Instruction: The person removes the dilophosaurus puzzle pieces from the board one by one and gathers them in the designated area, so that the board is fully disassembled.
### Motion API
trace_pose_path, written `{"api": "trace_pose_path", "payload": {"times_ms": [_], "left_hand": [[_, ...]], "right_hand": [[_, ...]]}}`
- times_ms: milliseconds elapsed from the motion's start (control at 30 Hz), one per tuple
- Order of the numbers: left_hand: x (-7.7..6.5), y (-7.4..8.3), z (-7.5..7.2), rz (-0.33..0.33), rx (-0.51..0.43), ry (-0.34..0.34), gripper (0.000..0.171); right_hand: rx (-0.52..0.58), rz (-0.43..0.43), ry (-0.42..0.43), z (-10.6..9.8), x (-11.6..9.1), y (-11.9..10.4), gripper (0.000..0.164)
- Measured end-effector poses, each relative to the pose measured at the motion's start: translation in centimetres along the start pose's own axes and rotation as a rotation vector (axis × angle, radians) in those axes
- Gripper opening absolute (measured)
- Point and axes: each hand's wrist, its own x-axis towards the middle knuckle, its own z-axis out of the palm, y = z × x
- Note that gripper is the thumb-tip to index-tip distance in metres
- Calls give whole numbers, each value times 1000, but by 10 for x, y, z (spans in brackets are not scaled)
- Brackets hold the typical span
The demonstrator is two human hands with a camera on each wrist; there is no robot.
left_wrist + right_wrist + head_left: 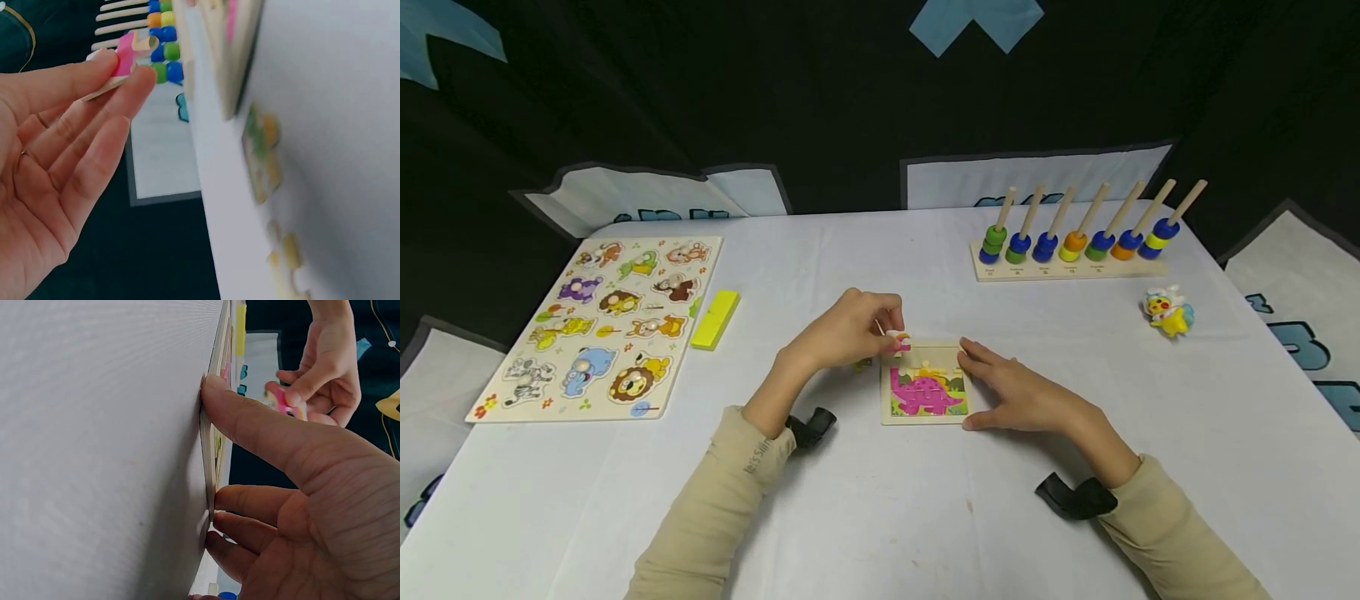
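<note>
My left hand (850,329) pinches a small pink jigsaw piece (126,55) between thumb and fingertips, just over the far left corner of a square wooden puzzle board (925,420). Inside the frame lies a pink dinosaur picture (925,395), with bare wood along its top. My right hand (1018,392) rests against the board's right edge, thumb at the near corner and extended fingers toward the far corner. Loose jigsaw pieces lie on the table by the board, one green and yellow (261,153) and another yellowish (287,269); in the head view the left hand mostly hides them.
A large animal peg puzzle (602,325) lies at the left, with a yellow block (715,320) beside it. At the back right stands a bead-stacking rack (1067,271) with upright pegs. A small yellow and white toy figure (1168,312) is near the right edge.
</note>
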Motion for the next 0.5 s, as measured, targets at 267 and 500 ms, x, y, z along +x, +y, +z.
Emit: {"api": "trace_pose_path", "payload": {"times_ms": [267, 500], "left_hand": [[-9, -1, -21, -46, -84, 72, 6], [-22, -2, -40, -58, -108, 156, 13]], "right_hand": [[6, 15, -5, -1, -1, -1, 88], [5, 16, 1, -1, -2, -1, 88]]}}
